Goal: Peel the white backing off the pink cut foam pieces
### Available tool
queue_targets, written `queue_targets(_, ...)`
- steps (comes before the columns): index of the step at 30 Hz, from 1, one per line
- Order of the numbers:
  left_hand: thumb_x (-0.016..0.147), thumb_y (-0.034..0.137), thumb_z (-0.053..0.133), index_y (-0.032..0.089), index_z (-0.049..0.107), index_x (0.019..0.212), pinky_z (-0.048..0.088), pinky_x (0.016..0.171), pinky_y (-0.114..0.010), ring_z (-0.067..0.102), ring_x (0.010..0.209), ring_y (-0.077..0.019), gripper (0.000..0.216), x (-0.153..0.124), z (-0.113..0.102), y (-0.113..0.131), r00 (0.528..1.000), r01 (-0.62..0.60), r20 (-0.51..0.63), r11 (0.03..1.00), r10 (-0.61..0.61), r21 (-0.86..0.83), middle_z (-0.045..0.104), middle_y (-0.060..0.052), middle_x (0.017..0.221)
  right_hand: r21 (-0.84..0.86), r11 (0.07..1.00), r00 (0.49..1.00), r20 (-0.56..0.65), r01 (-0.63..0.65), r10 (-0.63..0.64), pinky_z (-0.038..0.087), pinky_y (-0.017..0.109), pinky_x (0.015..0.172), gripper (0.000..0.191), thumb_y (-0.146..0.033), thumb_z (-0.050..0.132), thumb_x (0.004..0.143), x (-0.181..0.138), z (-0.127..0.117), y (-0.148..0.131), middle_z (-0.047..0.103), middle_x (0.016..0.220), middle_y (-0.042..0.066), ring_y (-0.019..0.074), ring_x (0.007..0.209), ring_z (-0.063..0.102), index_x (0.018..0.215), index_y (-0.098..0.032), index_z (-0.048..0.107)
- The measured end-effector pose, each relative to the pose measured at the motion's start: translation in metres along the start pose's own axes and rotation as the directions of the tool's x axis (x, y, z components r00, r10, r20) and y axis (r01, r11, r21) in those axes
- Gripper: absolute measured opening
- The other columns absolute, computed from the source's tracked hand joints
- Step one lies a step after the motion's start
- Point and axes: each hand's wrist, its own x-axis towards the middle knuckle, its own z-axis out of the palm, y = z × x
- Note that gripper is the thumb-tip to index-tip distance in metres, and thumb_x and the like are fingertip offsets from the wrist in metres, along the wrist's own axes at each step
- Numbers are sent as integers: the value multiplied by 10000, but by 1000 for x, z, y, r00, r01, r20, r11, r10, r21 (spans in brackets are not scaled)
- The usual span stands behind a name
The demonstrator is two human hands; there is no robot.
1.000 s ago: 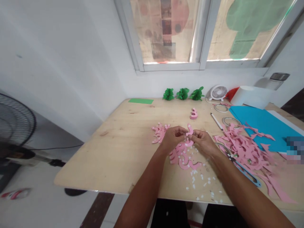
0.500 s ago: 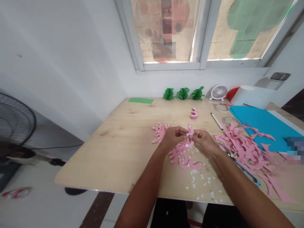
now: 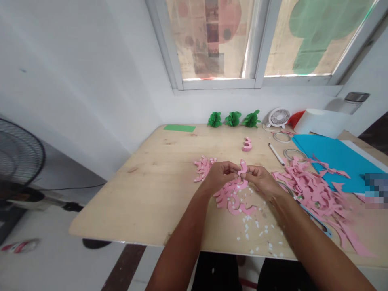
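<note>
Between my two hands is a curved pink paper cutout [image 3: 243, 166], its upper end rising above the fingertips. My left hand [image 3: 224, 173] pinches it from the left, and my right hand [image 3: 257, 176] pinches it from the right. Just below the hands lies a pile of curved pink cutouts [image 3: 235, 202]. Beside my left hand is another group of pink pieces [image 3: 203, 167] with small white bits on them. Farther back stands a small stack of pink cutouts [image 3: 247, 144]. Small white scraps [image 3: 247, 230] are scattered near the table edge.
Pink paper offcuts [image 3: 315, 186] heap up at the right, over blue sheets [image 3: 336, 157]. A white pen [image 3: 276, 154], tape rings [image 3: 281, 138] and a small white fan [image 3: 279, 117] are nearby. Green paper shapes [image 3: 233, 119] line the wall; a green strip [image 3: 179, 128] lies back left.
Both hands stay in nearly the same place on the pink cutout. The view has shifted very slightly; nothing else has visibly moved.
</note>
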Motion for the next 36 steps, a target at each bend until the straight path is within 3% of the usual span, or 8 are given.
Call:
queue_targets(7,633,191,665,114,657,846,492,647,-267,608,677,-141,227,0,1,3,1000,28,-6,1000,-28,-3,655,-53,739,-22,1000,1000,16,-1,2,220,197,403,283,-423,692,613,-1,-2,-1,559,580,-19,70,457,384,679,-157,626)
queue_targets(16,635,189,660,112,660,856,494,662,-276,607,698,-148,235,-1,1,3,999,45,8,999,-45,4,656,-59,761,50,999,998,66,9,-12,343,213,520,220,-370,691,644,1,-5,6,590,603,-13,101,539,480,692,-162,639)
queue_targets(26,638,202,656,108,656,882,482,663,-278,598,703,-148,261,-1,-1,2,999,42,33,999,-43,20,640,-51,748,59,998,997,72,-13,9,374,227,548,237,-372,726,582,0,-4,2,611,607,-8,120,563,523,658,-165,638)
queue_targets(32,615,199,675,113,656,858,471,626,-253,594,661,-131,259,-1,1,4,998,59,7,998,-59,-7,644,-45,733,15,1000,999,31,-8,7,303,206,469,220,-365,696,619,0,-4,3,583,576,-19,91,495,458,669,-161,630)
queue_targets(36,642,196,658,126,627,954,454,599,-231,598,658,-126,321,-2,2,3,999,47,-5,999,-47,-23,642,-37,725,-4,1000,1000,-20,9,-9,245,199,432,204,-342,681,639,1,-3,4,544,552,-30,68,457,395,628,-156,599)
